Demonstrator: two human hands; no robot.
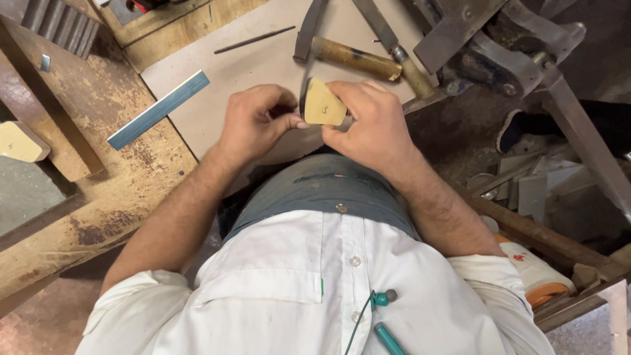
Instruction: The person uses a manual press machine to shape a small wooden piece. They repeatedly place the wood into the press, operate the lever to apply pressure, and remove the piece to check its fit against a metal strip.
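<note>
Both my hands meet above my lap at the front edge of a pale board [263, 62]. My right hand [371, 121] grips a small cream-coloured, rounded triangular block [322, 105] with a faint mark on its face. My left hand [256, 121] is closed, its fingertips pinching a thin dark blade-like piece [304, 89] that stands along the block's left edge. What the left fingers hold beyond that is hidden.
A wooden-handled hammer [355, 58] and a file [394, 43] lie on the board behind my hands. A thin rod [253, 41] and a blue strip [158, 110] lie to the left. A similar cream block [21, 141] sits far left. A metal vise [499, 46] stands at the right.
</note>
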